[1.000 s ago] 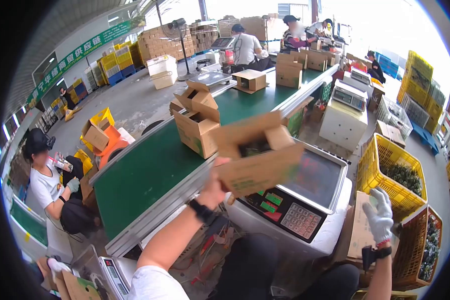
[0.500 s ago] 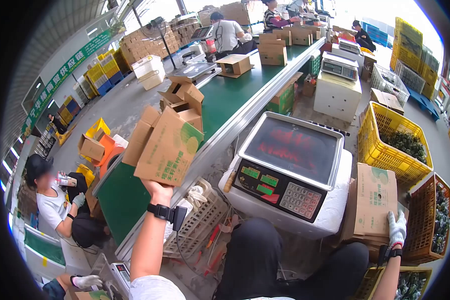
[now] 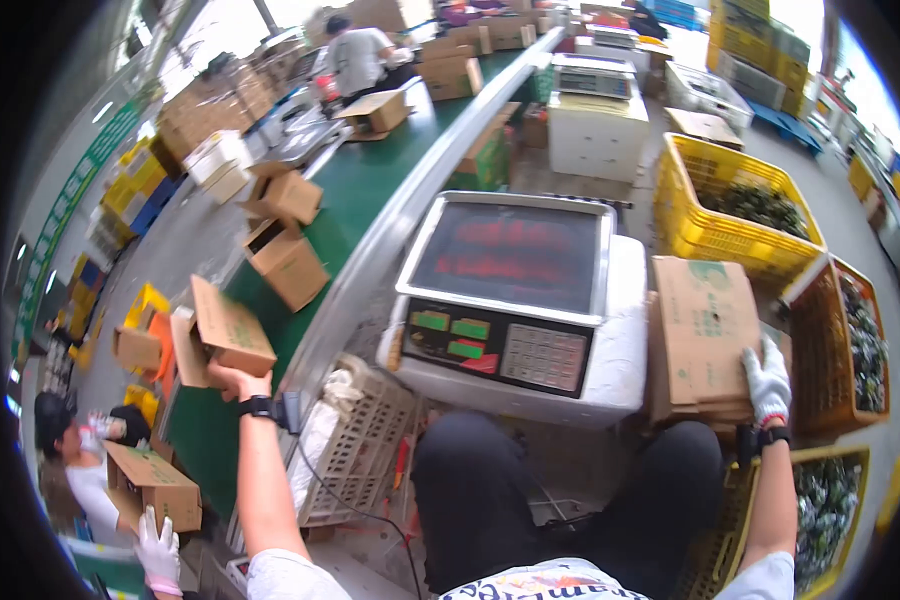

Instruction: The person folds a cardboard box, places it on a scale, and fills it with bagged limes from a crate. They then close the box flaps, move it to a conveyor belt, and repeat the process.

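At the near end of the green conveyor belt, my left hand (image 3: 238, 383), bare with a dark wrist strap, is closed on the lower edge of an open cardboard box (image 3: 232, 325). My right hand (image 3: 769, 380), in a white glove, lies with fingers spread on the right part of a stack of flattened cardboard boxes (image 3: 708, 325). Between my hands a digital scale (image 3: 505, 290) with a bare metal tray rests on a white foam block (image 3: 620, 340).
Open boxes (image 3: 288, 265) stand along the green belt (image 3: 370, 180). Yellow crates (image 3: 750, 255) and a brown crate (image 3: 820, 350) of dark-leaved produce stand at right. A white crate (image 3: 360, 440) is below the belt. Co-workers (image 3: 355, 55) sit along the belt; a gloved hand (image 3: 158, 555) is lower left.
My left hand and its box have moved left and down along the belt, away from the other boxes. My right hand stays on the stack. The view has shifted, and a co-worker's box has appeared lower left.
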`<state>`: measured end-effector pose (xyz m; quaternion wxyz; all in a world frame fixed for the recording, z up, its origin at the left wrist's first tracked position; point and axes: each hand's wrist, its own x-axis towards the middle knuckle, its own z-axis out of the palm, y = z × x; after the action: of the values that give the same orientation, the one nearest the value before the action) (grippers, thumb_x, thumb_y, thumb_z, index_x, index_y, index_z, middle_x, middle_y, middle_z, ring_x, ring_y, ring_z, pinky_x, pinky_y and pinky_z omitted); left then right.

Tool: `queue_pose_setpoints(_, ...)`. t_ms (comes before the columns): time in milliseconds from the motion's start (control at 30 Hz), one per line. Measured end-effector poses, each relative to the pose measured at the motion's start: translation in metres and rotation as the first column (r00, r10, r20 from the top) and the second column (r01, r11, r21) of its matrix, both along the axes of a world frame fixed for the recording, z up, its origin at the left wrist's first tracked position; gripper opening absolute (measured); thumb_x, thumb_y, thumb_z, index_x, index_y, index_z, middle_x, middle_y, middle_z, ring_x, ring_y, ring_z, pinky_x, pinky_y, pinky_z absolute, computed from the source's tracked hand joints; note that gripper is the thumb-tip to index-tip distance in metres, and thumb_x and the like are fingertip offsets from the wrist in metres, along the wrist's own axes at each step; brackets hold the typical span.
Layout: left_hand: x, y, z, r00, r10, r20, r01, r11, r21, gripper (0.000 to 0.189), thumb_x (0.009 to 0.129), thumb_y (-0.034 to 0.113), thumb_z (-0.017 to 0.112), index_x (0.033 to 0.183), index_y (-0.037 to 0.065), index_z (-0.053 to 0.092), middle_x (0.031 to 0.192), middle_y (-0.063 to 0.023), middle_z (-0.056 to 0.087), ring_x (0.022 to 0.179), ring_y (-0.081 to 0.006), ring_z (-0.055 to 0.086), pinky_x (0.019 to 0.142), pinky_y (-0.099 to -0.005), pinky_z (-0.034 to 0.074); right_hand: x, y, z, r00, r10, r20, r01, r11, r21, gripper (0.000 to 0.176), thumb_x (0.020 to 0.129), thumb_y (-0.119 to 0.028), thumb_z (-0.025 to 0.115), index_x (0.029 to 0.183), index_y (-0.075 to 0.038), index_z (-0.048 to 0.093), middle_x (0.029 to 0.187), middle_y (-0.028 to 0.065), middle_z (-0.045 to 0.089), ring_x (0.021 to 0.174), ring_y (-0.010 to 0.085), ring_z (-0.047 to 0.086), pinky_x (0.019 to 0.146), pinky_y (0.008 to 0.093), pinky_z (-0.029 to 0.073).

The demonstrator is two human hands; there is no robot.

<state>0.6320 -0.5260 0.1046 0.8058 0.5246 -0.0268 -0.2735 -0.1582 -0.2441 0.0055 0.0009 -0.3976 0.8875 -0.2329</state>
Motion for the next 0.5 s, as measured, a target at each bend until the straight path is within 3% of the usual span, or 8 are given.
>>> queue_pose_setpoints(33,0.003,-0.013,-0.005,0.995,0.073,-0.062,-0.059,0.975,0.212,0.095,0.073,0.058,0.070,0.140,0.016,0.018,0.140,-0.0185,0.041,0.122,-0.0400,0.053,0.097,-0.0645,0.044,-0.002,0.003,-0.004,0.999,0.021,-0.049,-0.021,1.000,-0.019,0.064,0.097,-0.046,0.061,0.140,0.000,0.055,0.140,0.0240,0.057,0.130,0.0401,0.052,0.112,0.0439,0.040)
queue_pose_setpoints(133,0.045,-0.040,-0.033,0.939,-0.280,0.199,0.127,0.822,0.556,0.133,0.065,0.083,0.069,0.155,0.015,-0.001,0.159,-0.0152,0.032,0.133,-0.0397,0.047,0.100,-0.0692,0.033,0.018,0.002,0.015,0.996,0.023,-0.091,-0.018,0.998,0.055,0.067,0.095,-0.050,0.062,0.140,-0.001,0.055,0.140,0.0241,0.056,0.130,0.0410,0.051,0.112,0.0463,0.038)
queue_pose_setpoints(200,0.122,-0.068,-0.069,0.829,-0.472,0.300,0.174,0.727,0.664,0.149,0.056,0.100,0.057,0.163,0.016,-0.006,0.168,-0.0098,0.022,0.150,-0.0400,0.024,0.102,-0.0738,0.022,0.018,0.002,0.010,0.987,0.048,-0.151,-0.031,0.993,0.115,0.070,0.094,-0.053,0.062,0.142,-0.003,0.053,0.142,0.0253,0.053,0.131,0.0426,0.049,0.111,0.0483,0.039)
queue_pose_setpoints(300,0.091,-0.017,-0.028,0.788,-0.585,0.192,0.250,0.589,0.768,0.140,0.054,0.105,0.047,0.164,0.030,0.006,0.172,-0.0090,0.001,0.153,-0.0464,0.001,0.105,-0.0773,0.015,0.030,-0.002,0.021,0.996,0.023,-0.083,-0.011,0.989,0.146,0.073,0.093,-0.054,0.063,0.143,-0.003,0.052,0.145,0.0255,0.049,0.132,0.0430,0.047,0.112,0.0485,0.039)
queue_pose_setpoints(333,0.065,0.009,-0.011,0.783,-0.584,0.212,0.281,0.637,0.718,0.130,0.068,0.096,0.054,0.164,0.021,0.010,0.170,-0.0111,0.011,0.152,-0.0408,0.017,0.108,-0.0704,0.022,0.033,-0.004,0.021,0.997,0.014,-0.076,-0.002,0.989,0.147,0.073,0.093,-0.054,0.063,0.143,-0.003,0.052,0.145,0.0255,0.049,0.132,0.0430,0.047,0.112,0.0485,0.039)
queue_pose_setpoints(400,0.075,0.018,-0.026,0.648,-0.465,0.603,0.123,0.846,0.519,0.101,0.087,0.076,0.057,0.153,0.002,0.037,0.156,-0.0150,0.042,0.137,-0.0296,0.043,0.109,-0.0499,0.034,0.035,-0.004,0.020,0.997,-0.021,-0.079,0.031,0.992,0.118,0.074,0.091,-0.054,0.065,0.143,-0.003,0.052,0.145,0.0252,0.049,0.132,0.0435,0.046,0.111,0.0490,0.039)
queue_pose_setpoints(467,0.009,0.038,-0.026,0.492,-0.201,0.847,0.043,0.977,0.207,0.062,0.100,0.050,0.057,0.138,0.002,0.052,0.128,-0.0114,0.060,0.120,-0.0213,0.056,0.101,-0.0360,0.042,0.031,-0.005,0.013,0.993,-0.054,-0.107,0.065,0.993,0.098,0.075,0.090,-0.054,0.067,0.143,-0.003,0.053,0.144,0.0249,0.049,0.133,0.0438,0.045,0.112,0.0489,0.039)
queue_pose_setpoints(500,-0.048,0.082,-0.006,0.490,-0.212,0.845,0.060,0.976,0.211,0.062,0.100,0.050,0.057,0.138,0.002,0.052,0.128,-0.0114,0.060,0.120,-0.0213,0.056,0.101,-0.0360,0.042,0.031,-0.006,0.015,0.994,-0.036,-0.106,0.047,0.993,0.106,0.075,0.090,-0.054,0.067,0.142,-0.003,0.053,0.144,0.0249,0.050,0.133,0.0439,0.045,0.112,0.0490,0.039)
